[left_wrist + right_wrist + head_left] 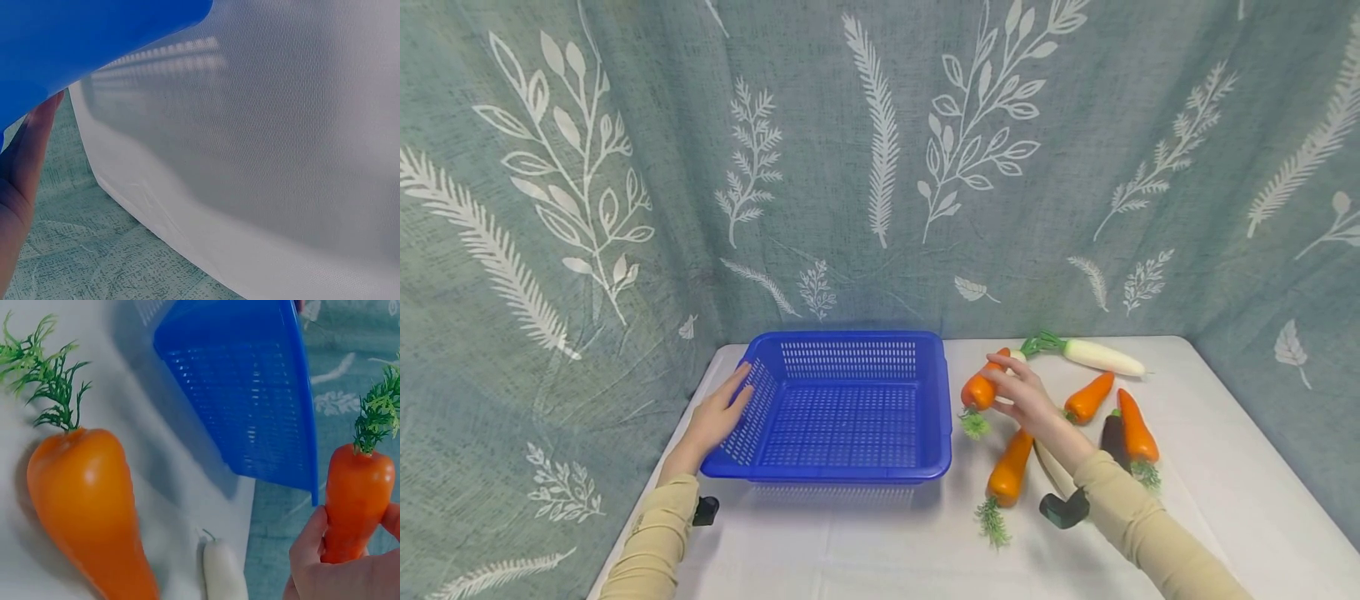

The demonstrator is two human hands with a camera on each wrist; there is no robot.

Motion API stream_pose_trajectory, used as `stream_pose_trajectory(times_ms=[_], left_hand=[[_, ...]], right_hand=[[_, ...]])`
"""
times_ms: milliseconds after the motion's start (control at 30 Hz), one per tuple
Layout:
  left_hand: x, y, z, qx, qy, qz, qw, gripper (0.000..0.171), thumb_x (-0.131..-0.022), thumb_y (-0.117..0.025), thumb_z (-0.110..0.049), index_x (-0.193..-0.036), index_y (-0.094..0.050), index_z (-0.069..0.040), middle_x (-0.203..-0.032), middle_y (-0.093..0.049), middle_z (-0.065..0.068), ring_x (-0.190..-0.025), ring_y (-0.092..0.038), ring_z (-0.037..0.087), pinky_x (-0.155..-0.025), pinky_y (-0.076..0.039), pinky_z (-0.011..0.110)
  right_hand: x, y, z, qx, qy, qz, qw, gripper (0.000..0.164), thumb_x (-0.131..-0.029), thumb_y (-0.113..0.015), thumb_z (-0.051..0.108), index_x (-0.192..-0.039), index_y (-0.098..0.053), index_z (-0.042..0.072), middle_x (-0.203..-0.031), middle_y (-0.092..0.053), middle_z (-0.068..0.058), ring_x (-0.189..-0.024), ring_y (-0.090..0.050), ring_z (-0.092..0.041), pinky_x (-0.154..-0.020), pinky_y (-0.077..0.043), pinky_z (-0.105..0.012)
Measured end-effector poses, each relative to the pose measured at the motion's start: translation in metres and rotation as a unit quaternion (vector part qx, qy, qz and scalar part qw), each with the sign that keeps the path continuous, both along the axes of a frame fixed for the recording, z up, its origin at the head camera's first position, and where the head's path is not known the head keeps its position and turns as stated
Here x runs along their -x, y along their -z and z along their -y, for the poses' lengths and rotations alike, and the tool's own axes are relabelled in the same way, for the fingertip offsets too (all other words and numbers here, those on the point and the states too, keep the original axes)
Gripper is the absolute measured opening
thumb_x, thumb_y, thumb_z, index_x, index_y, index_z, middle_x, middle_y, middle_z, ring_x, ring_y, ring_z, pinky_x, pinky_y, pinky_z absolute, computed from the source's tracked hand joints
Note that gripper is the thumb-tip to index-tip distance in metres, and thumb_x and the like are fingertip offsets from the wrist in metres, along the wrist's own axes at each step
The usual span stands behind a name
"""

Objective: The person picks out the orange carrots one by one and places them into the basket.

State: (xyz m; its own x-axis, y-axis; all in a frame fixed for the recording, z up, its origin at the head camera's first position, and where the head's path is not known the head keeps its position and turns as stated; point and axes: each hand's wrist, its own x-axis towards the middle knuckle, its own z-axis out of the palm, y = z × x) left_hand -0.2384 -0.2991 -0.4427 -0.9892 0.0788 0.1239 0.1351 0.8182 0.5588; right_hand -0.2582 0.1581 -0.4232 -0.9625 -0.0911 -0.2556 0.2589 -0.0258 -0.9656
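My right hand (1028, 398) pinches an orange carrot (980, 390) between thumb and fingers, raised beside the right wall of a blue plastic basket (945, 417). In the right wrist view, the leafy green top of this carrot (360, 487) points up and its lower end sits within the grip. At the basket's left side, my left hand (711, 421) rests against the rim with its fingers extended. The left wrist view shows those fingers (39, 140) along the basket's blue edge (94, 44), their tips partly hidden by it.
More carrots (1011, 471) lie right of the basket, around a dark eggplant (1114, 437). A white radish (1101, 356) with green leaves lies at the back. Another long pale vegetable (1054, 471) is partly under my right forearm. A patterned green curtain (850, 167) borders the white table (850, 550).
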Motion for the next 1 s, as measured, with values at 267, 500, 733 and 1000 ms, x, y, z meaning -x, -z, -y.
stream_pose_trajectory(times_ms=[267, 500, 733, 1000], left_hand=[[0.001, 0.0, -0.001, 0.004, -0.002, 0.005, 1.0, 0.055, -0.103, -0.033, -0.032, -0.148, -0.026, -0.001, -0.154, -0.024, 0.022, -0.139, -0.026, 0.046, -0.111, -0.022, 0.062], [0.0, 0.001, -0.002, 0.001, -0.002, 0.005, 1.0, 0.055, -0.103, -0.033, -0.032, -0.149, -0.026, -0.002, -0.154, -0.024, 0.021, -0.139, -0.026, 0.046, -0.111, -0.022, 0.062], [0.002, 0.003, 0.001, 0.0, -0.001, 0.006, 1.0, 0.055, -0.103, -0.033, -0.033, -0.149, -0.025, -0.003, -0.155, -0.023, 0.021, -0.139, -0.026, 0.046, -0.111, -0.022, 0.063], [0.002, 0.002, 0.001, 0.002, -0.001, 0.005, 1.0, 0.056, -0.103, -0.033, -0.034, -0.149, -0.026, -0.002, -0.154, -0.025, 0.021, -0.139, -0.026, 0.046, -0.112, -0.022, 0.061]], right_hand=[[-0.001, -0.002, 0.009, 0.002, -0.006, -0.007, 1.0, 0.053, -0.095, -0.053, 0.02, -0.145, -0.037, 0.009, -0.125, -0.051, -0.007, -0.092, -0.057, -0.013, -0.085, -0.051, -0.025], [-0.004, -0.005, 0.019, 0.037, -0.025, -0.013, 0.999, 0.053, -0.096, -0.052, 0.017, -0.145, -0.036, 0.008, -0.128, -0.046, -0.008, -0.097, -0.054, -0.015, -0.084, -0.051, -0.023], [-0.006, -0.008, 0.034, 0.055, -0.028, -0.018, 0.998, 0.051, -0.095, -0.053, 0.016, -0.143, -0.038, 0.008, -0.127, -0.05, -0.009, -0.092, -0.058, -0.012, -0.085, -0.053, -0.026], [-0.008, -0.01, 0.052, 0.078, -0.031, -0.031, 0.996, 0.052, -0.094, -0.053, 0.012, -0.143, -0.038, 0.006, -0.106, -0.056, 0.001, -0.083, -0.06, -0.008, -0.086, -0.054, -0.029]])
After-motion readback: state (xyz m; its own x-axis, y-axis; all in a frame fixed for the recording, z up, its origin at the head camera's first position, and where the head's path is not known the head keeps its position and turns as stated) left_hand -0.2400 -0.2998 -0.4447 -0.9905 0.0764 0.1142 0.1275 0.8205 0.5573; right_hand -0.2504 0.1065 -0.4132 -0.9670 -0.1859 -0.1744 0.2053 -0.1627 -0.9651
